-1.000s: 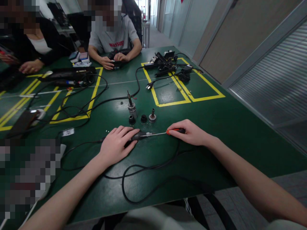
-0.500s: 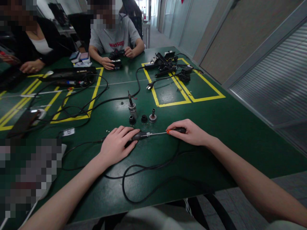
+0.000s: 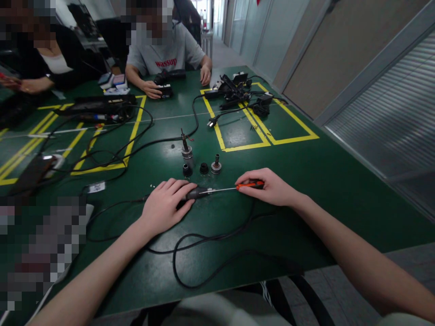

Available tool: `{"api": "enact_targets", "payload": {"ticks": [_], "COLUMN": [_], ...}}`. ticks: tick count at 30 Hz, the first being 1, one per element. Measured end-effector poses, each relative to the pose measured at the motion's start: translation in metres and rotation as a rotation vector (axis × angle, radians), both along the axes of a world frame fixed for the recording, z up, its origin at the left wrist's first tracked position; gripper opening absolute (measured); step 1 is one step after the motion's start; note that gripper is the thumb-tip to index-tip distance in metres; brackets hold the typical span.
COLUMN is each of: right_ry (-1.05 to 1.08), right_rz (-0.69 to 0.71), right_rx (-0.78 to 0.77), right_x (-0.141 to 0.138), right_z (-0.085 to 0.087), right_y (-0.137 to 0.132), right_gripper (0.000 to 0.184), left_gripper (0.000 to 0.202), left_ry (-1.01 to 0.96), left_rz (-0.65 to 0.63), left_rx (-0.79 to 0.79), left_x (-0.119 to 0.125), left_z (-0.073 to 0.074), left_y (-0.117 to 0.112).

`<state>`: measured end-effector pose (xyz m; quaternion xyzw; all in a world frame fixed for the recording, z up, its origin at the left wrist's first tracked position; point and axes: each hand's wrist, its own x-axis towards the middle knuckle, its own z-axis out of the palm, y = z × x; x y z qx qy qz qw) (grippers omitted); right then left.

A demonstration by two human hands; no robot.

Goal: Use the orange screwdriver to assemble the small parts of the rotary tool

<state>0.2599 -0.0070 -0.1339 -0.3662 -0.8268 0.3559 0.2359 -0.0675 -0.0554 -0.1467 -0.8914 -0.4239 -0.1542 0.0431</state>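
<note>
My left hand point(image 3: 168, 201) is wrapped over a dark, corded handheld tool point(image 3: 195, 194) that lies on the green table, its open end pointing right. In my right hand point(image 3: 267, 188) is a screwdriver point(image 3: 249, 184) with an orange and black handle, held in a pinch. The screwdriver's thin shaft runs left, and its tip meets the tool's open end. Just beyond stand a metal motor-like part point(image 3: 187, 154) with a shaft, a small black collar point(image 3: 187, 170), a black cap point(image 3: 204, 168) and a round metal piece with a stem point(image 3: 216, 164).
Black cables point(image 3: 190, 283) loop across the near table. Yellow tape point(image 3: 248, 147) marks off areas, one with a heap of black parts point(image 3: 234, 88) and a plug point(image 3: 212, 122). A black tray point(image 3: 102, 106) lies left. Two people sit opposite; one hand point(image 3: 152, 89) holds a black device.
The screwdriver handle has turned in my right hand, so more orange shows. My left hand stays still. Across the table, a person's hand has moved right, off the black device.
</note>
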Motion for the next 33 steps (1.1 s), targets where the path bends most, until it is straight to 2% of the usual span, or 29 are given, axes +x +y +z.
{"api": "enact_targets", "payload": {"ticks": [5, 14, 19, 24, 33], "right_ry": [-0.052, 0.073, 0.039, -0.018, 0.034], "right_rz": [0.014, -0.042, -0.03, -0.015, -0.073], "right_rx": [-0.025, -0.098, -0.083, -0.033, -0.066], "right_x": [0.0, 0.0, -0.001, -0.001, 0.001], "right_z": [-0.001, -0.003, -0.004, -0.003, -0.006], "right_y": [0.001, -0.001, 0.0, 0.001, 0.003], "right_gripper": [0.034, 0.028, 0.028, 0.036, 0.029], "left_gripper": [0.034, 0.036, 0.041, 0.042, 0.038], "left_ry": [-0.013, -0.014, -0.005, 0.01, 0.007], "left_rz": [0.0, 0.021, 0.03, 0.004, -0.001], "left_rx": [-0.008, -0.038, -0.045, -0.013, -0.019], "left_x": [0.0, 0.002, 0.005, 0.006, 0.01], "left_z": [0.0, -0.001, -0.002, -0.005, -0.006], "left_y": [0.0, -0.001, -0.001, 0.0, 0.001]}}
